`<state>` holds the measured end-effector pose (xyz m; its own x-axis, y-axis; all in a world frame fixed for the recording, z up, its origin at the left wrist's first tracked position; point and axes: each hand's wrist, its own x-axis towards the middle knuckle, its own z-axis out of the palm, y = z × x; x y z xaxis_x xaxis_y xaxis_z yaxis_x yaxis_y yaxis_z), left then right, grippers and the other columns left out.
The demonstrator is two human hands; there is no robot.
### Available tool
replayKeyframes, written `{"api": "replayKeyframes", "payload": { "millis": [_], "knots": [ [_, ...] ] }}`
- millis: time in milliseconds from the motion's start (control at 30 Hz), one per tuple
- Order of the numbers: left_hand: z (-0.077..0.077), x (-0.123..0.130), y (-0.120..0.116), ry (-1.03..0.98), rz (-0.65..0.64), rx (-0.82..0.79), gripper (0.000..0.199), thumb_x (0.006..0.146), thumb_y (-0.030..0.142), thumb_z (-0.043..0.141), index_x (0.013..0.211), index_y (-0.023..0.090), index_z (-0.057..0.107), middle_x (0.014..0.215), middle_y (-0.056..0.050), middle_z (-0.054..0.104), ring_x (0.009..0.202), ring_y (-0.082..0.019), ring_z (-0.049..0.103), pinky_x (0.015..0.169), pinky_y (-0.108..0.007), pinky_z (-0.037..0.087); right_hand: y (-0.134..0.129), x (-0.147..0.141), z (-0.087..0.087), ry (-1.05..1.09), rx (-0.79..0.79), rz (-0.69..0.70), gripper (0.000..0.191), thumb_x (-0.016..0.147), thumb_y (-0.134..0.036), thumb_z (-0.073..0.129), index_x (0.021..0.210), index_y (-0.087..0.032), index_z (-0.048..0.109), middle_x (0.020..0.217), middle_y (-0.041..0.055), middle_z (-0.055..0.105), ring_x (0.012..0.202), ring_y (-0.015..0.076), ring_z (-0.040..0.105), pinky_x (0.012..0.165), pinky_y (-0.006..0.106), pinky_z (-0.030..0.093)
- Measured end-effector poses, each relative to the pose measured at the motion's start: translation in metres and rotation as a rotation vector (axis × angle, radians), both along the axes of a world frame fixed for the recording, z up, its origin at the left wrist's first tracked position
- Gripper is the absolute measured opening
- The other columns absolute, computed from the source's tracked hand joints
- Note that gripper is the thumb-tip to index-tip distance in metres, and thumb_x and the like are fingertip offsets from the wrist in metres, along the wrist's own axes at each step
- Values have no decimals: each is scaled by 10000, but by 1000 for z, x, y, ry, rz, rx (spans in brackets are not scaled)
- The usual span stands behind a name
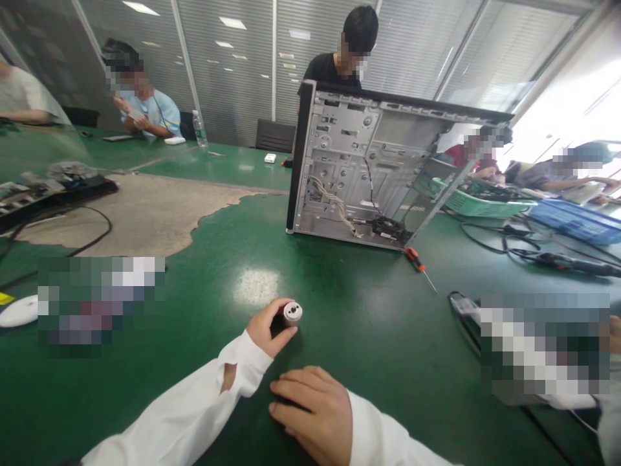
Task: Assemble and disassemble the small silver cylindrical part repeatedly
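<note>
My left hand is closed around a small cylindrical motor. Its pale round end faces up, showing a dark centre and small holes, while the fingers cover part of its side. Close by, at the bottom middle, my right hand lies palm down over the green table with its fingers stretched out and nothing in it. Beyond both hands an open computer case stands on the table, with loose cables and a black part inside. A screwdriver with an orange and black handle lies by the case's lower right corner.
A green basket and a blue basket stand at the right, near black cables and a black tool. Electronic parts lie at the left. A water bottle stands farther back. Several people sit or stand around the table.
</note>
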<state>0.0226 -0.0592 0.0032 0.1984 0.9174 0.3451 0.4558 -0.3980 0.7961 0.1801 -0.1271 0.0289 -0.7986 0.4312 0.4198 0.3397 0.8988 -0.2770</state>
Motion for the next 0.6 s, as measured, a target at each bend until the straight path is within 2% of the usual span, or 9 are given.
{"api": "replayKeyframes", "payload": {
  "millis": [67,267,333,433,533,600],
  "knots": [
    [0,0,0,7,2,3,355,639,183,520,989,178,461,952,-42,592,872,-172,556,788,-296,418,5,4,1,5,22,-10,200,824,-179,377,955,-189,527,1022,18,571,935,132,465,756,258,409],
    [2,-1,0,39,-2,-6,357,647,198,516,997,179,455,953,-43,592,878,-171,552,787,-296,415,15,17,7,-80,31,18,187,817,-140,385,889,-165,555,855,41,593,767,126,497,637,237,431],
    [2,-1,0,45,0,-6,358,649,204,518,1000,178,452,958,-45,591,881,-171,552,791,-297,412,15,17,4,-69,37,-26,187,810,-140,387,868,-171,562,805,40,581,710,125,489,599,243,424],
    [2,-1,0,55,3,-2,358,647,206,523,998,179,453,956,-43,592,879,-174,554,786,-296,416,17,18,-4,42,13,-179,216,800,-134,372,885,-191,562,788,44,552,663,122,478,562,246,416],
    [4,0,-1,63,-8,-6,358,647,202,527,997,181,453,939,-38,595,866,-173,557,776,-294,422,24,23,-10,223,-121,-266,254,785,-118,346,920,-180,551,822,66,512,706,119,497,589,232,436],
    [6,1,-2,66,-43,-1,353,652,203,528,997,181,458,933,-40,591,863,-169,553,777,-294,421,32,26,-14,367,-219,-307,213,767,-140,378,871,-175,561,806,64,498,716,123,514,610,238,449]
  ]
}}
